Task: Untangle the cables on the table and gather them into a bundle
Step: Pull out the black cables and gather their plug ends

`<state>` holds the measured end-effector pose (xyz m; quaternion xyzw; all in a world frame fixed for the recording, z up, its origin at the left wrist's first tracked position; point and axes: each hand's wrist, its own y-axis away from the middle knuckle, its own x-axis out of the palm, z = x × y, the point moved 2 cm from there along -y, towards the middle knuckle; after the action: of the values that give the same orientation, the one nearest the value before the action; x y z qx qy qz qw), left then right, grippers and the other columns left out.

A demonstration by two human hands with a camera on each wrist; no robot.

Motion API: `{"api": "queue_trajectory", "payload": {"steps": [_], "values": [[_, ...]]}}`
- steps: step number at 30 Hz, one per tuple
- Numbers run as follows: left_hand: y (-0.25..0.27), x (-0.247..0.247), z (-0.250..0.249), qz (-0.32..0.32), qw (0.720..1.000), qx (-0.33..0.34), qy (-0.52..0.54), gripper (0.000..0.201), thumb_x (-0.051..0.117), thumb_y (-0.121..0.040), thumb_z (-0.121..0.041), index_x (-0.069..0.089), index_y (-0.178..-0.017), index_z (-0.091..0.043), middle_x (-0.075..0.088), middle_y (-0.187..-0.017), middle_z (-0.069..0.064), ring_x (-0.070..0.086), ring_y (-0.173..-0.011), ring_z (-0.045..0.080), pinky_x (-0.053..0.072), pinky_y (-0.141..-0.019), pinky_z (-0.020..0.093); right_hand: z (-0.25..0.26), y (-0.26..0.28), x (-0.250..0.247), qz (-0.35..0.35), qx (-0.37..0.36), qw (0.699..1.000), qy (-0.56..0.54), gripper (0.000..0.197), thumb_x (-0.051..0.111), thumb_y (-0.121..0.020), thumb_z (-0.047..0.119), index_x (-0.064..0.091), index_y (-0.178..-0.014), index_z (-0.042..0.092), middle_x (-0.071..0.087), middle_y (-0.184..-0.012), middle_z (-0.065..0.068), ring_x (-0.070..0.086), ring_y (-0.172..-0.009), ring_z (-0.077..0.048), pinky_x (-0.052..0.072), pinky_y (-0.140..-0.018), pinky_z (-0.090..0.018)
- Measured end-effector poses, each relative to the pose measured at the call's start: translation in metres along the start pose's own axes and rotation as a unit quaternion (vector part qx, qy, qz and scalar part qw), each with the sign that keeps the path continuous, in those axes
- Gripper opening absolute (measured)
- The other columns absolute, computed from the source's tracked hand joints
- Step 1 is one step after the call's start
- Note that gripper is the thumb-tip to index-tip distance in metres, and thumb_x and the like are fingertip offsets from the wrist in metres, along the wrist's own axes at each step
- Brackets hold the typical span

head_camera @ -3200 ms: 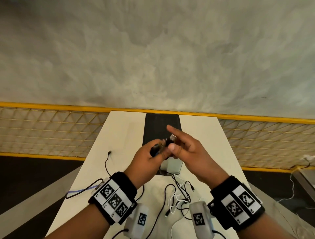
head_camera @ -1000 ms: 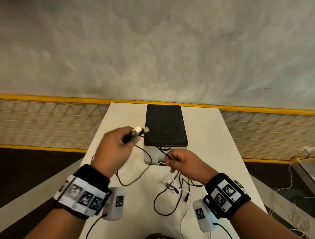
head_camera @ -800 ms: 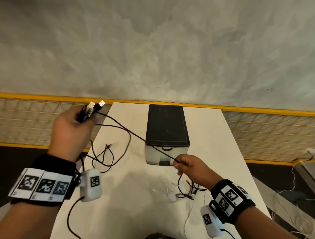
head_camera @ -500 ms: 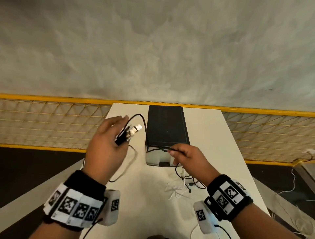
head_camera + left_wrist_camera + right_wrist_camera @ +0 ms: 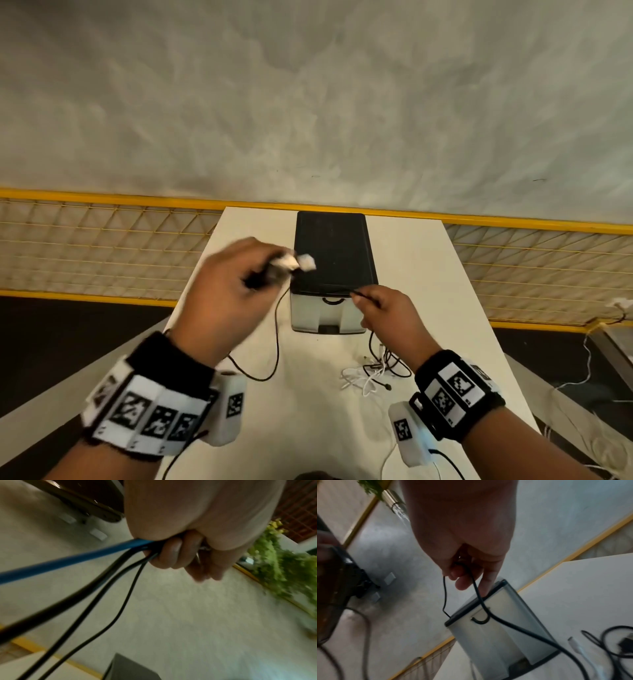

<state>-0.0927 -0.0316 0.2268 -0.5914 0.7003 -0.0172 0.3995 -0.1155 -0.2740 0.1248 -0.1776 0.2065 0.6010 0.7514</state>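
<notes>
My left hand is raised over the white table, blurred, and grips a bunch of cable ends with metal USB plugs sticking out. In the left wrist view its fingers curl round a blue cable and three black cables. My right hand pinches one black cable in front of the box, and this strand trails down to a tangle of black and white cables on the table. A black loop hangs from the left hand.
A grey box with a black lid stands at the table's far middle, right behind both hands. A yellow-framed mesh fence runs behind the table. More cables lie on the floor at the right.
My left hand swung out far to the left with the plugs, drawing the black cable taut, then came back to the middle near the right hand. The right hand kept its pinch and rose slightly.
</notes>
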Motion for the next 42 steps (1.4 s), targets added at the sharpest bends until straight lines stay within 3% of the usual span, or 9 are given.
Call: {"api": "queue_trajectory", "payload": {"steps": [4, 11, 17, 22, 27, 30, 35, 39, 42], "values": [[0.014, 0.057, 0.004, 0.181, 0.979, 0.042, -0.082, 0.035, 0.062, -0.082, -0.03, 0.069, -0.117, -0.029, 0.066, -0.111, -0.011, 0.065, -0.096, 0.012, 0.056, -0.08, 0.034, 0.032, 0.007, 0.015, 0.087, -0.099, 0.991, -0.012, 0.041, 0.062, -0.078, -0.01, 0.064, -0.075, 0.031, 0.063, -0.066, 0.014, 0.06, -0.061, 0.003, 0.044, -0.057, -0.007], [0.004, 0.058, 0.026, 0.171, 0.98, -0.023, -0.095, 0.006, 0.071, -0.083, -0.023, 0.067, -0.086, -0.026, 0.063, -0.081, -0.006, 0.059, -0.076, 0.015, 0.051, -0.069, 0.044, 0.046, 0.01, 0.013, 0.122, -0.066, 0.986, -0.094, 0.022, 0.061, -0.089, 0.003, 0.07, -0.083, 0.021, 0.067, -0.073, 0.001, 0.066, -0.06, -0.006, 0.051, -0.059, -0.014], [-0.022, -0.019, 0.046, -0.039, 0.989, -0.12, -0.081, 0.007, 0.073, -0.087, -0.019, 0.069, -0.087, -0.024, 0.069, -0.082, 0.005, 0.061, -0.076, 0.024, 0.045, -0.064, 0.03, 0.012, 0.004, 0.009, 0.186, -0.018, 0.981, 0.049, 0.013, 0.059, -0.092, 0.017, 0.068, -0.083, 0.02, 0.069, -0.07, 0.008, 0.07, -0.062, -0.007, 0.052, -0.063, -0.026], [-0.031, -0.075, 0.069, -0.122, 0.968, -0.184, -0.121, 0.015, 0.07, -0.089, -0.026, 0.072, -0.1, -0.017, 0.066, -0.087, 0.009, 0.057, -0.081, 0.028, 0.039, -0.066, 0.032, 0.001, 0.007, 0.008, 0.169, -0.017, 0.983, 0.063, 0.016, 0.059, -0.094, 0.021, 0.07, -0.082, 0.021, 0.067, -0.066, 0.01, 0.066, -0.063, -0.002, 0.045, -0.06, -0.01], [-0.025, -0.093, 0.082, -0.179, 0.955, -0.217, -0.094, 0.012, 0.067, -0.089, -0.029, 0.07, -0.096, -0.021, 0.069, -0.093, 0.013, 0.061, -0.088, 0.034, 0.042, -0.074, 0.037, -0.007, 0.0, 0.009, 0.179, -0.026, 0.973, 0.143, 0.015, 0.06, -0.093, 0.03, 0.067, -0.082, 0.023, 0.065, -0.075, 0.007, 0.063, -0.07, -0.008, 0.052, -0.073, -0.032], [-0.027, -0.089, 0.074, -0.132, 0.965, -0.185, -0.132, 0.008, 0.072, -0.086, -0.025, 0.066, -0.085, -0.029, 0.067, -0.094, 0.014, 0.061, -0.09, 0.036, 0.045, -0.077, 0.038, -0.011, 0.0, 0.007, 0.162, -0.018, 0.98, 0.111, 0.015, 0.059, -0.094, 0.029, 0.069, -0.084, 0.023, 0.067, -0.073, 0.005, 0.062, -0.066, -0.004, 0.05, -0.067, -0.028], [-0.018, -0.036, 0.035, -0.095, 0.984, -0.037, -0.148, 0.032, 0.08, -0.078, -0.008, 0.073, -0.109, -0.012, 0.067, -0.11, 0.01, 0.059, -0.096, 0.019, 0.039, -0.084, 0.016, -0.007, 0.001, 0.005, 0.15, -0.016, 0.985, 0.086, 0.017, 0.058, -0.094, 0.023, 0.07, -0.082, 0.021, 0.07, -0.073, -0.01, 0.057, -0.057, -0.006, 0.046, -0.054, -0.019], [0.009, 0.034, 0.01, 0.1, 0.987, 0.057, -0.109, 0.032, 0.072, -0.081, -0.012, 0.071, -0.111, -0.025, 0.066, -0.113, -0.009, 0.065, -0.095, 0.012, 0.053, -0.08, 0.025, 0.005, 0.003, 0.005, 0.158, -0.048, 0.983, 0.078, 0.027, 0.058, -0.093, 0.022, 0.062, -0.069, 0.035, 0.071, -0.074, -0.01, 0.058, -0.056, -0.006, 0.047, -0.056, -0.021], [0.02, 0.07, 0.015, 0.204, 0.966, 0.047, -0.149, 0.033, 0.063, -0.081, -0.02, 0.066, -0.111, -0.035, 0.064, -0.11, -0.014, 0.067, -0.092, 0.016, 0.056, -0.072, 0.034, 0.013, 0.004, 0.006, 0.171, -0.073, 0.981, 0.056, 0.021, 0.058, -0.084, 0.011, 0.069, -0.076, 0.026, 0.072, -0.075, -0.006, 0.067, -0.066, -0.017, 0.056, -0.064, -0.039]]}}
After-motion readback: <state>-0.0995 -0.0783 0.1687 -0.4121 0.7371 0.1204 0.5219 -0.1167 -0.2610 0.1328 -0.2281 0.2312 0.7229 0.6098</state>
